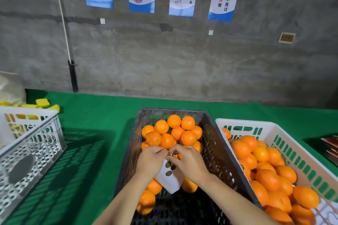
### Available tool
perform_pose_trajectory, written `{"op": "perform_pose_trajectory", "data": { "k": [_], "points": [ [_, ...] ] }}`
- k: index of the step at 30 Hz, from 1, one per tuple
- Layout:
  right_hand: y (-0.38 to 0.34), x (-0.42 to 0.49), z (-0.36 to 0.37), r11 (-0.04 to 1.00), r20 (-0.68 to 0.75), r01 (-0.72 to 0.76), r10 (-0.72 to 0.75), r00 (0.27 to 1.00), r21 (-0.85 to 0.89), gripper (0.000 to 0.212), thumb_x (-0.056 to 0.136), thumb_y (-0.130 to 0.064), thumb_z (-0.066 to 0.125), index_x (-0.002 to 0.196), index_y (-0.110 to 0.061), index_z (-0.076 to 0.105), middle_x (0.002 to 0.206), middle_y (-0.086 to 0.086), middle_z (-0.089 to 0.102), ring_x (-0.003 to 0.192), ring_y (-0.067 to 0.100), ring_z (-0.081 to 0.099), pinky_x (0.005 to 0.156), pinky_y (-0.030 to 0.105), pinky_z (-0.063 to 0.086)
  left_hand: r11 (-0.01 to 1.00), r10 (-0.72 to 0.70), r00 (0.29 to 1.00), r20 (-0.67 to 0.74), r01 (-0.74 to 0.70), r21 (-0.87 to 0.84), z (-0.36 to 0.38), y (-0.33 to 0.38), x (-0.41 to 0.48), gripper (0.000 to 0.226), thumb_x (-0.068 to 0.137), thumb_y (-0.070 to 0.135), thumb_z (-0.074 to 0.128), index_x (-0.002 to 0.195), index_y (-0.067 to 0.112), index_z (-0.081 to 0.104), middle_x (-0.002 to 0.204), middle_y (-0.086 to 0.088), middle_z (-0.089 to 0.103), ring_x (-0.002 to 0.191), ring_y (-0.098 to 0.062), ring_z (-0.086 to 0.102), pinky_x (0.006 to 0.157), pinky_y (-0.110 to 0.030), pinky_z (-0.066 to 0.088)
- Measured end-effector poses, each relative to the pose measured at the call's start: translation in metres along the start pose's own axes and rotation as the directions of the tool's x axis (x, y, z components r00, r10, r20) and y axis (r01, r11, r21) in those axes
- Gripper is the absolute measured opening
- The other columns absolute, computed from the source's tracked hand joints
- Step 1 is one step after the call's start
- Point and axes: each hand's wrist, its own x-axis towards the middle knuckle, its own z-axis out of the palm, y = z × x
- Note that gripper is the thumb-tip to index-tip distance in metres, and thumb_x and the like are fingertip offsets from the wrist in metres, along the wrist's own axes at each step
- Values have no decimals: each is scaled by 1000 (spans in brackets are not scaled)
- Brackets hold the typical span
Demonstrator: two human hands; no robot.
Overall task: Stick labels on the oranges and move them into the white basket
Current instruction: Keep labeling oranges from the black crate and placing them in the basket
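A black crate (pixel 215 151) in front of me holds a heap of oranges (pixel 170 133). Over it, my left hand (pixel 150 160) grips a white label sheet (pixel 172 181) that carries a few round black and yellow stickers. My right hand (pixel 188 160) pinches at a sticker on the sheet's top edge, fingertips against those of my left hand. The white basket (pixel 296 153) with green slots stands to the right of the crate and holds several oranges (pixel 267 175); one near its left wall shows a sticker.
The table is covered in green cloth (pixel 98 124). A second white crate (pixel 31 144) stands at the left with yellow sponges (pixel 43 102) behind it. Red packets (pixel 331 144) lie at the right edge. A grey concrete wall with posters rises behind the table.
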Motion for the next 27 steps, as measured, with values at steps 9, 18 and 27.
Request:
{"op": "perform_pose_trajectory", "data": {
  "k": [9, 18, 27],
  "points": [
    [-10, 7, -13, 837, 26, -176, 190, 981, 518, 11, 91, -24, 74, 81, -19, 70, 94, -9, 70, 94, 2, 64, 81, 19, 48, 990, -51, 983, -178, 73, 120, -1, -2, 3, 51, 101, 21, 49, 52, 25, 36, 51, 5, 31, 49, -15, 29, 54, -30, 20],
    [58, 6, -11, 784, 319, -602, 615, 721, -151, 34, 94, -22, 60, 63, -15, 47, 67, 7, 51, 63, 24, 48, 62, 35, 38, 909, 77, 934, -348, 77, 409, -1, -1, -1, 20, 107, 30, 30, 99, 14, 38, 85, -11, 63, 79, -39, 64, 59, -37, 38],
    [90, 0, 4, 356, 595, -924, 776, 208, -142, 24, 90, -23, 73, 105, -11, 59, 98, 8, 60, 79, 19, 60, 64, 32, 58, 761, 263, 902, -343, 24, 648, 1, -9, 1, 21, 105, 31, 36, 89, 22, 26, 59, 11, 33, 43, -13, 29, 43, -29, 10]
  ]
}}
